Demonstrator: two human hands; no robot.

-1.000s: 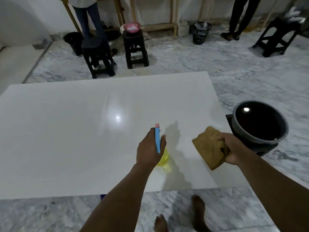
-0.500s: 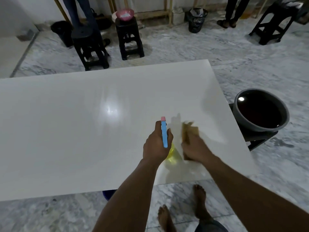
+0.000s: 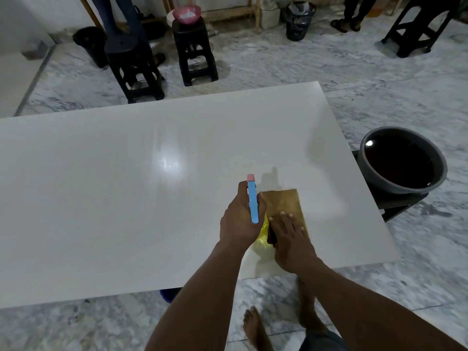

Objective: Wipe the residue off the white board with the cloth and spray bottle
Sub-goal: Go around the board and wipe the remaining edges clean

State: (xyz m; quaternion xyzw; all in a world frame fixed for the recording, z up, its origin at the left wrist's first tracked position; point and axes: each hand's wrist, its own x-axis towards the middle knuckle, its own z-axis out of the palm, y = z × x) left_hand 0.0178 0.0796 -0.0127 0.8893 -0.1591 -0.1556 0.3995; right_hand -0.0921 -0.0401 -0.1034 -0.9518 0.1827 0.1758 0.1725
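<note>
Head view is showing us the white board [image 3: 126, 198] lying flat and filling most of the frame, with a bright glare spot near its middle. We are gripping the spray bottle [image 3: 252, 201] in our left hand [image 3: 240, 219], fingers wrapped tight around its neck; the blue trigger head with its pink tip is pointing away from us, and the yellow body is showing below the hand. Our right hand [image 3: 291, 239] is lying flat, fingers spread, pressing the brown cloth [image 3: 283, 201] onto the board just beside the bottle, near the board's near right corner. We are seeing no clear residue on the surface. Off the board's right edge, a grey basin [image 3: 440, 178] of dark liquid is sitting on a black stand. Black stools [image 3: 195, 46] are standing on the marble floor beyond.
</note>
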